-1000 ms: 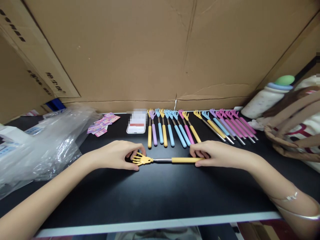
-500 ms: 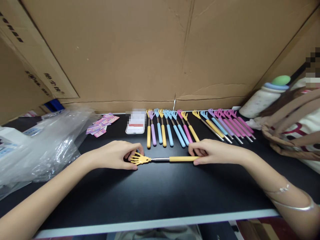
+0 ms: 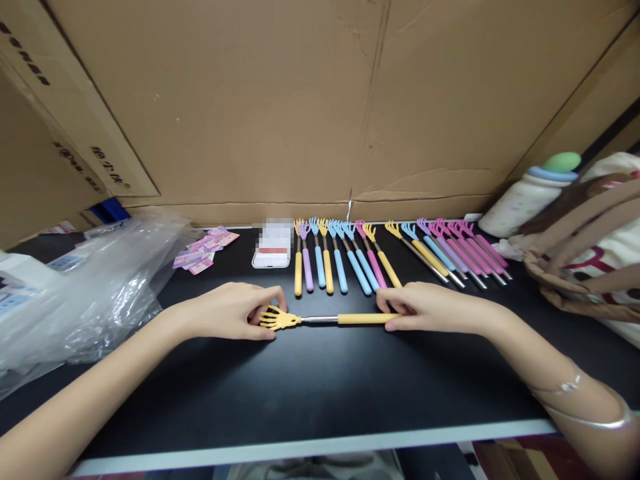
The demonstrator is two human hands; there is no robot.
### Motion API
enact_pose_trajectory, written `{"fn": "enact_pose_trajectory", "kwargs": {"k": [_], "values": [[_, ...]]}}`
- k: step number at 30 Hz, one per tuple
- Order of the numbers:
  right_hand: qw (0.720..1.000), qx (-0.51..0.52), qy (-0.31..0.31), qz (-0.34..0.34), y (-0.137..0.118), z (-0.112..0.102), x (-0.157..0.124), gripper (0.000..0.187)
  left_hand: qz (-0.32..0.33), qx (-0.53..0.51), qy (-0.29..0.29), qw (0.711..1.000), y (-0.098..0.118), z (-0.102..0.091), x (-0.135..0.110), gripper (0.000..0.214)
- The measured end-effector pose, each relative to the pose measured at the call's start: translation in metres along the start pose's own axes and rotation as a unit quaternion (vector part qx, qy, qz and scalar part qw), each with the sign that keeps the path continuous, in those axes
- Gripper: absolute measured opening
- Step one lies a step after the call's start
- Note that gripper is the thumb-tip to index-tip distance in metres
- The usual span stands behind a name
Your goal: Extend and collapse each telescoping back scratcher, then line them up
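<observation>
A yellow back scratcher (image 3: 364, 319) with a metal shaft lies crosswise in front of me, low over the black table (image 3: 300, 393). Its claw end points left, and my left hand (image 3: 235, 312) has thumb and fingers closed around the claw tips. At the other end my right hand (image 3: 425, 307) grips the yellow handle, hiding its tip. Behind, a row of back scratchers (image 3: 341, 267) in yellow, purple, blue and pink stands claws away from me. Farther right lies a second group of back scratchers (image 3: 460, 250), several with metal shafts showing below their grips.
Clear plastic bags (image 3: 110, 293) cover the left side. Pink printed cards (image 3: 203, 250) lie beside a phone (image 3: 271, 247). A white bottle (image 3: 525, 200) and a tan-handled bag (image 3: 595, 260) stand right. A cardboard wall (image 3: 250, 107) closes the back; a light edge strip (image 3: 320, 445) runs along the front.
Almost nothing differs. Both hands keep the same hold on the yellow back scratcher, and the view has shifted very slightly.
</observation>
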State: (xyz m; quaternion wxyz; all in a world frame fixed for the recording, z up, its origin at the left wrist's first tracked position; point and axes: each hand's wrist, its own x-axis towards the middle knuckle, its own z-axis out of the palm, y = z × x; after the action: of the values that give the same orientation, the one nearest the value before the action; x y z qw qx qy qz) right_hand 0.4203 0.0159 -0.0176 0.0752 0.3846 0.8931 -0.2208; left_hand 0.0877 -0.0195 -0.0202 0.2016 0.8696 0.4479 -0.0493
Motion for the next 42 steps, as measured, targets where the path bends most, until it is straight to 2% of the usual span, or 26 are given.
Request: {"fn": "enact_pose_trajectory", "kwargs": {"k": [13,42], "values": [[1.0,-0.009,-0.013,0.02,-0.0022,0.0008,0.0006,0.026,-0.025,-0.009,-0.015,1.0,0.0006,-0.001,0.0003,0.031],[0.999,-0.027,-0.002,0.027,-0.0042,0.0026,0.0001,0.025,-0.017,-0.029,-0.014,0.999,-0.0053,0.0021,0.002,0.032]]}}
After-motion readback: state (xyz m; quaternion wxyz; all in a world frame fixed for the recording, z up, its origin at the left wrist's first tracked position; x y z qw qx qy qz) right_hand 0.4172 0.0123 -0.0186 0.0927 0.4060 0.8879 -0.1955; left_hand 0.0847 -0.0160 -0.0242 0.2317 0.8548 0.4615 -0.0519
